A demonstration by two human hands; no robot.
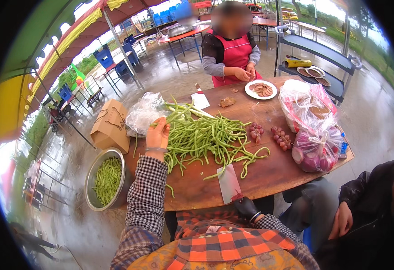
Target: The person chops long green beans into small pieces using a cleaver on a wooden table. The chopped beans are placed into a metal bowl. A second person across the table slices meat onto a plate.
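A large heap of long green beans [207, 135] lies on the wooden table [197, 192]. At the heap's left side, my bare left hand [157, 135] is raised with its fingers closed on some green beans. My right hand [247, 208], in a black glove, is at the near table edge, around the handle of a cleaver [229, 184]. The cleaver's blade lies flat on the wood, just below the heap. To the left, a steel basin [88, 184] holds cut green beans [108, 180].
Behind the beans are another cleaver [200, 100], a plate of sliced meat [261, 90], and a paper bag [108, 126] beside plastic. Grapes [282, 137] and bagged red onions [316, 150] lie right. One person [232, 54] stands opposite; another [362, 209] sits close right.
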